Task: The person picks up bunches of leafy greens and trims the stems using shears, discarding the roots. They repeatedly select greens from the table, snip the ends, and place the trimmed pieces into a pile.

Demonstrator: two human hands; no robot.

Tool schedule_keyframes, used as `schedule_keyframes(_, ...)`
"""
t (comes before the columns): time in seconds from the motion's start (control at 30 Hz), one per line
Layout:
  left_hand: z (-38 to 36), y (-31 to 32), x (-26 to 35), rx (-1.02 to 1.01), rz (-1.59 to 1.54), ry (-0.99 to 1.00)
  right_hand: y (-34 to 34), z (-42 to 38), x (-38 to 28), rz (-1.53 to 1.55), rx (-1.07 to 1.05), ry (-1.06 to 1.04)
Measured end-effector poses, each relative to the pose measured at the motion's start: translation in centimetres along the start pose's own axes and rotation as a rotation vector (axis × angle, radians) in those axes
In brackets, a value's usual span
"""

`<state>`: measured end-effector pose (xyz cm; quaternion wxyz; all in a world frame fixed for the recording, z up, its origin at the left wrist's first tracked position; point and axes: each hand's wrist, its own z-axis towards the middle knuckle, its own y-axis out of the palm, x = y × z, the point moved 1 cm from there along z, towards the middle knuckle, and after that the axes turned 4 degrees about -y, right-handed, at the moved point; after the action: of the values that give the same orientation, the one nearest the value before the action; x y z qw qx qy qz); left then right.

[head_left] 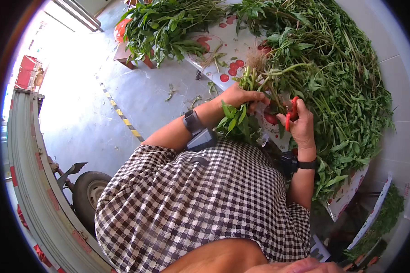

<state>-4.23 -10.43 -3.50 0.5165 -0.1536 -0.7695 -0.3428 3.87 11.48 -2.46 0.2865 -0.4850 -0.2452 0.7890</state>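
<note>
My left hand is closed around a small bunch of leafy stems; their cut ends point away from me and the leaves hang down near my shirt. My right hand grips red-handled scissors, whose blades point toward the stems by my left fingers. Around and beyond both hands, a large heap of green leafy plants covers much of the table, which has a white cloth with red fruit prints. Pale roots show just past the bunch.
Another pile of greens lies at the far left end of the table, above a wooden stool. Leaf scraps dot the floor. At left are a cart bed and a wheel. More greens sit low right.
</note>
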Motion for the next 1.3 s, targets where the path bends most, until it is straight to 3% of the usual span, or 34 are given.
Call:
schedule_keyframes(0.13, 1.0, 0.2, -0.2, -0.049, 0.032, 0.074, 0.3, 1.0, -1.4, -0.303, -0.038, -0.120)
schedule_keyframes(0.4, -3.0, 1.4, 4.5, -0.154, 0.248, 0.032, -1.5, 0.3, 0.9, 0.006, 0.318, 0.141)
schedule_keyframes(0.5, -4.3, -0.2, 5.7, -0.059, 0.348, -0.022, -2.1, 0.1, 3.5, 0.245, 0.503, 0.181)
schedule_keyframes(0.57, -4.8, -2.1, 6.3, 0.014, 0.348, 0.045, -2.5, 0.1, 4.5, 0.381, 0.589, 0.266)
schedule_keyframes(0.7, -6.6, -4.3, 8.4, 0.094, 0.314, 0.048, -2.6, -0.2, 6.4, 0.317, 0.551, 0.316)
schedule_keyframes(0.77, -8.1, -4.0, 9.5, 0.078, 0.409, 0.015, -2.1, -0.1, 5.5, 0.309, 0.543, 0.317)
schedule_keyframes(0.87, -9.4, -3.5, 10.3, 0.220, 0.831, 0.034, -1.8, 0.0, 6.2, 0.183, 0.468, 0.331)
schedule_keyframes(0.97, -7.9, -5.4, 9.5, 0.105, 1.282, 0.213, -1.3, 0.0, 7.3, 0.267, 0.504, 0.281)
schedule_keyframes(1.0, -7.0, -4.4, 9.4, 0.080, 1.288, 0.234, -1.3, -0.1, 7.7, 0.223, 0.463, 0.314)
schedule_keyframes(1.1, -2.5, -7.1, 4.8, 0.127, 1.693, 0.148, -1.2, 0.0, 7.6, 0.204, 0.455, 0.335)
schedule_keyframes(1.2, -0.7, -6.3, 4.2, -0.041, 1.939, 0.207, -0.8, 0.0, 8.0, 0.237, 0.449, 0.317)
schedule_keyframes(1.3, -0.7, -6.2, 4.9, -0.046, 1.724, 0.392, -0.9, 0.0, 7.1, 0.219, 0.442, 0.353)
